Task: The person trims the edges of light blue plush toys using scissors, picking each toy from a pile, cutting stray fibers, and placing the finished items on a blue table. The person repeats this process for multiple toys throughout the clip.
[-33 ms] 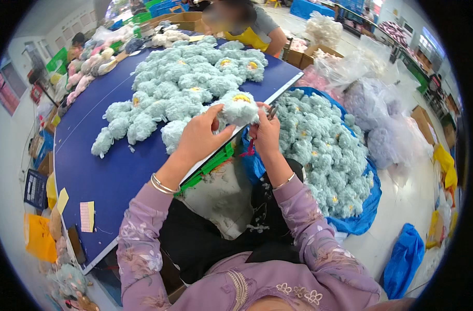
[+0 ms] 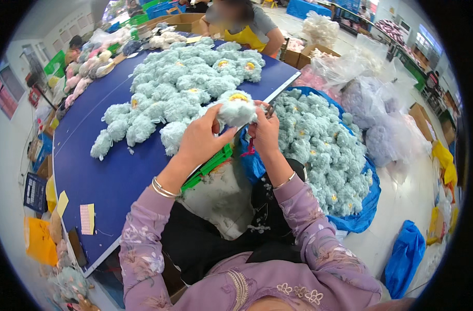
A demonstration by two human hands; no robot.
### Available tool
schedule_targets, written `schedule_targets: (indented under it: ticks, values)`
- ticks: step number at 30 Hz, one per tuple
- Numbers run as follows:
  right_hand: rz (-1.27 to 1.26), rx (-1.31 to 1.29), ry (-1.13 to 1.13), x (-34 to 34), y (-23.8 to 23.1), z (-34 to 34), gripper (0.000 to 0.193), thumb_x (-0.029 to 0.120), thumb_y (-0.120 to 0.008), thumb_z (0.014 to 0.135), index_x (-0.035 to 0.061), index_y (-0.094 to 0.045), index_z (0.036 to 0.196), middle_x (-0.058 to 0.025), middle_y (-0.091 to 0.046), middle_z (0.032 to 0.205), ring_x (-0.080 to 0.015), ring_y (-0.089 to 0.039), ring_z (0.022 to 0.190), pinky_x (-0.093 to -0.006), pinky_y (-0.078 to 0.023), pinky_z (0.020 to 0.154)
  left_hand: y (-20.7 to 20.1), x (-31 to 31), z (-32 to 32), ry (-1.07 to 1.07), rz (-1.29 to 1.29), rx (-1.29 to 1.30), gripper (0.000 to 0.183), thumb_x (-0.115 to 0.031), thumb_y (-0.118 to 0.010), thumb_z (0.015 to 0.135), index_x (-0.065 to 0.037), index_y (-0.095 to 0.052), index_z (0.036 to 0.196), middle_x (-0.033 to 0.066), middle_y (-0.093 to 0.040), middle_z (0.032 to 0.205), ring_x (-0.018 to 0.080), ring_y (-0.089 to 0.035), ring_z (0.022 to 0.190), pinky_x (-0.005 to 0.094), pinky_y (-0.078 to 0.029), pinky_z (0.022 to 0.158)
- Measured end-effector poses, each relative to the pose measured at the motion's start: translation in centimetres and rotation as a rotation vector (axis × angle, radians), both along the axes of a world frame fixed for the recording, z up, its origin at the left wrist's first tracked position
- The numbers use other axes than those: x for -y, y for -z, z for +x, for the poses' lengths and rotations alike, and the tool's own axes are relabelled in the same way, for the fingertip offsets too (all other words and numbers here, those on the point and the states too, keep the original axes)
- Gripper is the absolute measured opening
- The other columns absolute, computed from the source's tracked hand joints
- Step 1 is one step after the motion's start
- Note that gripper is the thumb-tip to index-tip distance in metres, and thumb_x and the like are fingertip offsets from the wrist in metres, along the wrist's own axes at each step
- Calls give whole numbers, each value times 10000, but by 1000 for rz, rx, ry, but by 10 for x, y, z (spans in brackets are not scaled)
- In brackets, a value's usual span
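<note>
Just above the table's near edge, a fluffy pale-blue plush piece (image 2: 237,111) with a yellow patch is held between my two hands. Curved around its left side are the fingers of my left hand (image 2: 202,136). My right hand (image 2: 266,129) pinches the piece's right edge. Metal tips of what look like small thread snips (image 2: 270,110) stick out of that hand's grip, and a pinkish-red cord (image 2: 249,147) hangs below. The snips' handles are hidden by the fingers. Many similar plush pieces (image 2: 166,85) lie heaped on the blue table (image 2: 91,171) beyond my left hand.
A blue sack (image 2: 368,207) full of more pale-blue plush pieces (image 2: 319,150) stands right of my knees. Clear plastic bags (image 2: 397,129) lie farther right. Across the table is a person in a yellow apron (image 2: 245,39). Paper slips (image 2: 87,218) lie at the table's left.
</note>
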State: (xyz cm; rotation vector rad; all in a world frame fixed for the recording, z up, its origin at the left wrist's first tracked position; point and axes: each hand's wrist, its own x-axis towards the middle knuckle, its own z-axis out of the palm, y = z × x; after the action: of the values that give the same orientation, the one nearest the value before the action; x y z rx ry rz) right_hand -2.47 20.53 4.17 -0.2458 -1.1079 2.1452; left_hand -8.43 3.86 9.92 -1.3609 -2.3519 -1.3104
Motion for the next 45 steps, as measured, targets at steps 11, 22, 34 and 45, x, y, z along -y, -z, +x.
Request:
schedule_targets:
  ticks: [11,22,34,45]
  values:
    - [610,48,49,24,-15,-39,156,136,-618,899,-6,-632,960,16,-583,722,-33,-494,638,-236,-403,543,-3,20,-5,-200,245,149,279,-169,-751,798,-19,-607,983,30,-601,661,67,-509,553,248,-434,518]
    - [578,121,-193,1,4,-39,238,169,-615,906,-12,-606,1061,-47,-611,748,-78,-517,668,-270,-438,600,25,-10,-12,-213,225,160,116,-72,-638,849,-32,-532,873,2,-516,651,49,-423,573,245,-372,501]
    - [752,254,-210,-2,-2,-24,165,108,-623,878,-15,-609,987,-36,-627,755,-72,-491,639,-262,-415,576,40,-2,-15,-239,200,-2,124,-29,-581,784,-3,-541,898,81,-529,599,114,-494,508,296,-404,471]
    - [711,-4,-315,34,-7,-15,94,52,-633,866,-4,-578,917,3,-543,702,-65,-469,640,-266,-409,569,36,34,0,-74,630,932,83,-61,-571,930,-56,-492,956,44,-557,649,66,-468,474,217,-376,415]
